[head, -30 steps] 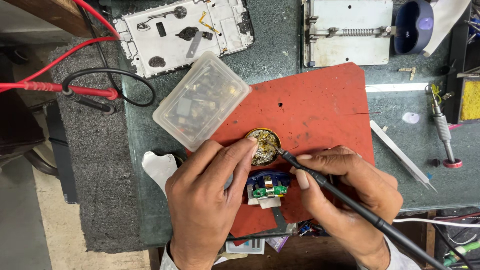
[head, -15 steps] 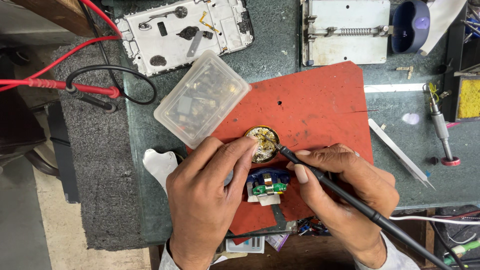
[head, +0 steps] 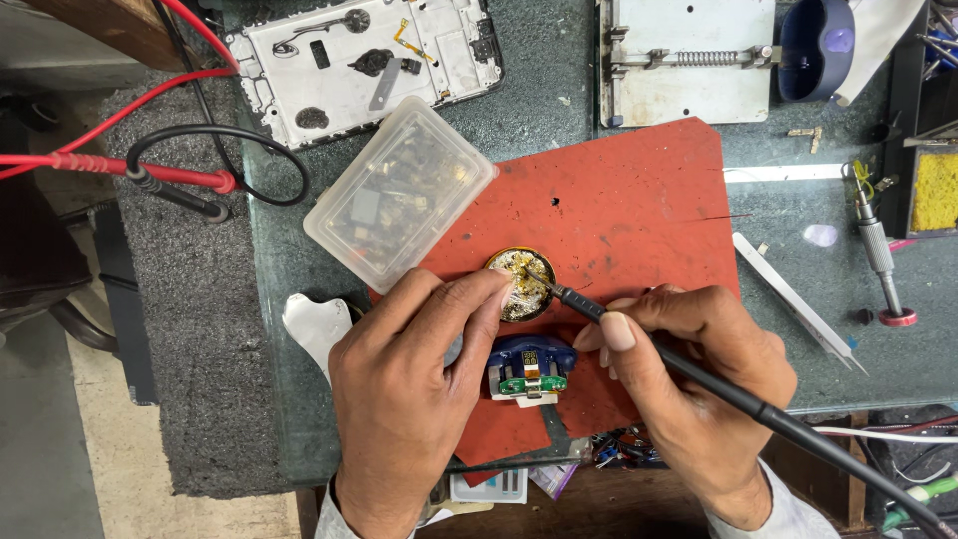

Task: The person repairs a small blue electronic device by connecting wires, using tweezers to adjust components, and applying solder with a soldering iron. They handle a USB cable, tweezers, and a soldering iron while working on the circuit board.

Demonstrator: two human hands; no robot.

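Carefully, I keep the soldering iron point(head: 758, 404) pinched pen-style in my right hand point(head: 699, 399), its tip dipped in the small round tin point(head: 521, 284) on the red mat point(head: 619, 200); only a light dab seems wise. My left hand point(head: 409, 399) curls loosely, fingertips steadying the tin's edge, just above the small blue part point(head: 531, 364). Beside the tin, a clear plastic box point(head: 399, 192) holds tiny metal bits.

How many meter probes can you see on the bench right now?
2: the red probe lies on the grey mat at left, and the black probe lies just below it, cables trailing off left. Others may sit out of frame.
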